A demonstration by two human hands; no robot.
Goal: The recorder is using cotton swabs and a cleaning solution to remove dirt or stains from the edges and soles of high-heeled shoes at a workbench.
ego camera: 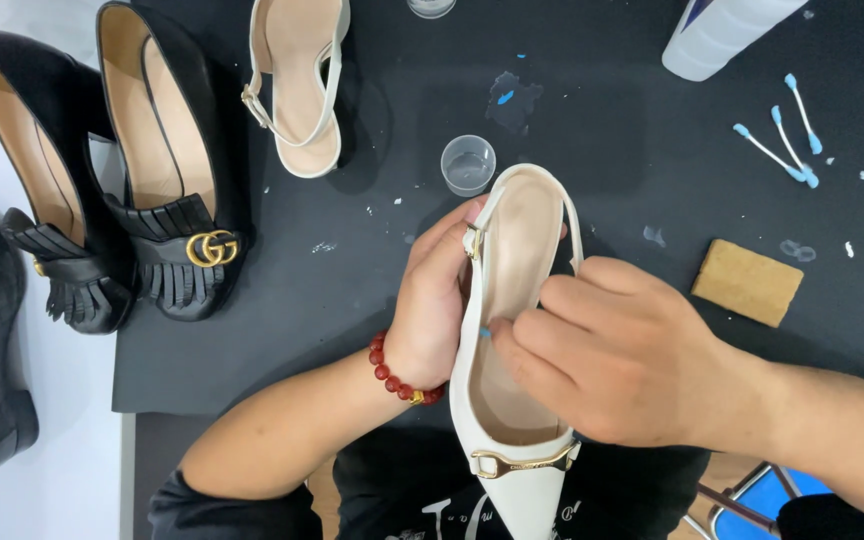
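Left hand grips the white slingback shoe while right hand pinches a blue-tipped swab against its edge, cleaning unfinished

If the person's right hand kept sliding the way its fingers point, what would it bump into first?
Probably the left hand. The right hand points leftward across the white slingback shoe, whose far side the left hand holds. Depth is hard to judge.
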